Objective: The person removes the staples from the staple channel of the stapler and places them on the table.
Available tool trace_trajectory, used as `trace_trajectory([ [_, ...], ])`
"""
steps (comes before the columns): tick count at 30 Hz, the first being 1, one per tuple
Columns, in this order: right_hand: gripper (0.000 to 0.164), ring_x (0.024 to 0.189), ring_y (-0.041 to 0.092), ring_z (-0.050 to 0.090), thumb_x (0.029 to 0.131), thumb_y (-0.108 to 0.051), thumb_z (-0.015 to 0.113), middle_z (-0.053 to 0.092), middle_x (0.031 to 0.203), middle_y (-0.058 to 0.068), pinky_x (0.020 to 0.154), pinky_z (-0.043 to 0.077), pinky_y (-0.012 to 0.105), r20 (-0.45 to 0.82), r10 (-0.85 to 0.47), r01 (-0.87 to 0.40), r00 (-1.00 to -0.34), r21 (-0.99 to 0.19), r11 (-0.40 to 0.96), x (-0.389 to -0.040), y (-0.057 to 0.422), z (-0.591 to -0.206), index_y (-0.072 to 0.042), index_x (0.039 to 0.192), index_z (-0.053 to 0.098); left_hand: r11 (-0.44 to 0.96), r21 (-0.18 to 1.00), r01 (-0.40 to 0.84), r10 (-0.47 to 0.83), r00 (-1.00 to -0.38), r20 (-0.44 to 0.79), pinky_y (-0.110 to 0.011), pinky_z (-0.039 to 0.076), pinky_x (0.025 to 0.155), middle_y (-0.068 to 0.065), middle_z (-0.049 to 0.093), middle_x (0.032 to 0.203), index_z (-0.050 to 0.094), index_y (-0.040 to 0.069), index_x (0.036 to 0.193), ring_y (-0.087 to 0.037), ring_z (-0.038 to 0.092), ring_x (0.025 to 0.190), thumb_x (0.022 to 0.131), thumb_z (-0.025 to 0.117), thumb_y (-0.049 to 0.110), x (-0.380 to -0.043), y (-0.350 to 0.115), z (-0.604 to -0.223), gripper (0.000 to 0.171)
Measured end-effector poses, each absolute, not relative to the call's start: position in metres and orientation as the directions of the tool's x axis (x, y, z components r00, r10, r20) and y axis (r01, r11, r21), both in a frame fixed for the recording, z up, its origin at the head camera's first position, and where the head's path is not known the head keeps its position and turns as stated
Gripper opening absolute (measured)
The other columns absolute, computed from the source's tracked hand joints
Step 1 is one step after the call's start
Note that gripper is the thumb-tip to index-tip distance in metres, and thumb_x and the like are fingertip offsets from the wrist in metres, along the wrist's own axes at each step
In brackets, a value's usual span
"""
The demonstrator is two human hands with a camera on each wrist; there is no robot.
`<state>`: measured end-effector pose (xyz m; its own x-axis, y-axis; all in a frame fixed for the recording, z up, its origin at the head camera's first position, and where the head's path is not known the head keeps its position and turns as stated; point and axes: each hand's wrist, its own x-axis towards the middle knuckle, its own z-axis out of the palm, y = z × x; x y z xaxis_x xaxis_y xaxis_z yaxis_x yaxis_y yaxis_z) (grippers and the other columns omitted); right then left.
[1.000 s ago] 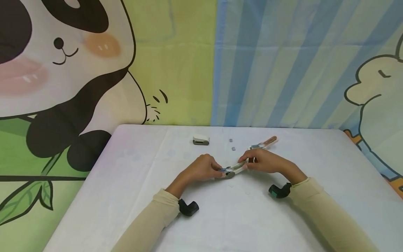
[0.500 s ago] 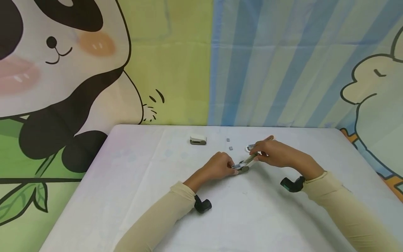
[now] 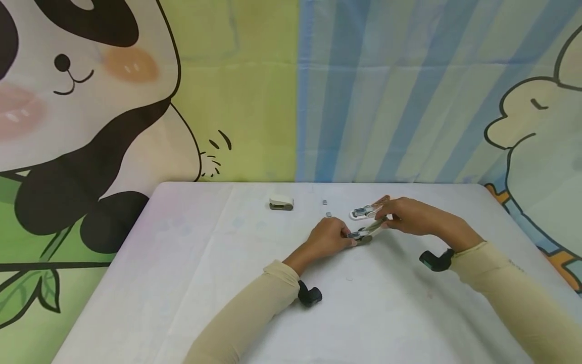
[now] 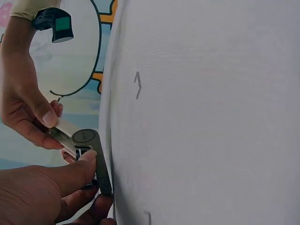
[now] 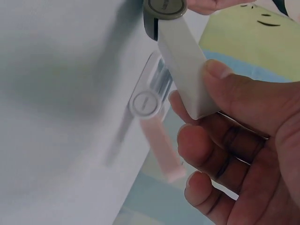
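Between my two hands is a stapler with a white top and grey base, swung open at its hinge. My left hand grips its grey base, thumb over the metal staple channel and fingers beneath. My right hand pinches the end of the white top arm between thumb and fingers. Just behind the held stapler lies a second stapler, white with a pink arm, also opened out on the table.
A closed white-and-grey stapler stands toward the back left. Two small grey staple strips lie right of it. Loose bent staples are on the white tablecloth in front. A patterned curtain hangs behind the table's far edge.
Both hands have carried the open stapler rightward and farther back, close to the pink-armed stapler. Their holds on the base and top arm look the same. The head view has turned slightly right.
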<state>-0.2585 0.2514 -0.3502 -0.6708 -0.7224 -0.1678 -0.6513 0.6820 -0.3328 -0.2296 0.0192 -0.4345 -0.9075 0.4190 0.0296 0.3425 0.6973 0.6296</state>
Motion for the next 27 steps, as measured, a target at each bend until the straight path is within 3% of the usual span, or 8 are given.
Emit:
trace_trajectory([
  [6, 0.025, 0.066, 0.009, 0.049, 0.089, -0.008, 0.070, 0.066, 0.103, 0.005, 0.061, 0.045, 0.028, -0.198, -0.687, -0.616, -0.700, -0.320, 0.720, -0.259, 0.264, -0.346, -0.002, 0.113, 0.070, 0.704, 0.618, 0.351, 0.422, -0.906, 0.035, -0.020, 0.041, 0.057, 0.010, 0.067, 0.078, 0.077, 0.011, 0.094, -0.003, 0.053, 0.064, 0.084, 0.078, 0.031, -0.231, 0.037, -0.435, 0.022],
  [11, 0.025, 0.067, 0.010, 0.051, 0.089, -0.009, 0.071, 0.067, 0.105, 0.007, 0.062, 0.046, 0.029, -0.236, -0.653, -0.584, -0.719, -0.303, 0.753, -0.260, 0.266, -0.345, -0.002, 0.113, 0.070, 0.770, 0.549, 0.326, 0.364, -0.930, 0.041, -0.021, 0.043, 0.061, 0.010, 0.067, 0.087, 0.077, 0.015, 0.095, -0.004, 0.055, 0.072, 0.082, 0.079, 0.035, -0.229, 0.048, -0.432, 0.024],
  [18, 0.024, 0.071, 0.012, 0.053, 0.089, -0.007, 0.070, 0.066, 0.098, 0.003, 0.064, 0.047, 0.030, -0.304, -0.600, -0.523, -0.740, -0.300, 0.798, -0.262, 0.268, -0.351, 0.000, 0.112, 0.070, 0.846, 0.441, 0.299, 0.329, -0.944, 0.008, -0.025, 0.040, 0.058, 0.007, 0.062, 0.084, 0.076, 0.018, 0.091, -0.011, 0.051, 0.076, 0.082, 0.079, 0.039, -0.224, 0.058, -0.425, 0.024],
  [23, 0.025, 0.071, 0.013, 0.053, 0.089, -0.008, 0.071, 0.067, 0.098, 0.005, 0.066, 0.049, 0.032, -0.297, -0.611, -0.540, -0.734, -0.290, 0.790, -0.263, 0.265, -0.353, 0.001, 0.112, 0.070, 0.821, 0.500, 0.274, 0.318, -0.948, -0.002, -0.024, 0.040, 0.058, 0.009, 0.063, 0.085, 0.074, 0.020, 0.092, -0.009, 0.050, 0.074, 0.079, 0.082, 0.037, -0.226, 0.054, -0.428, 0.023],
  [27, 0.034, 0.073, 0.013, 0.056, 0.090, -0.019, 0.072, 0.066, 0.108, 0.013, 0.068, 0.051, 0.035, -0.271, -0.600, -0.543, -0.753, -0.260, 0.798, -0.263, 0.261, -0.349, 0.002, 0.116, 0.068, 0.806, 0.519, 0.285, 0.340, -0.940, -0.011, -0.024, 0.042, 0.062, 0.006, 0.063, 0.094, 0.074, 0.021, 0.098, -0.008, 0.052, 0.078, 0.076, 0.084, 0.039, -0.229, 0.049, -0.429, 0.030],
])
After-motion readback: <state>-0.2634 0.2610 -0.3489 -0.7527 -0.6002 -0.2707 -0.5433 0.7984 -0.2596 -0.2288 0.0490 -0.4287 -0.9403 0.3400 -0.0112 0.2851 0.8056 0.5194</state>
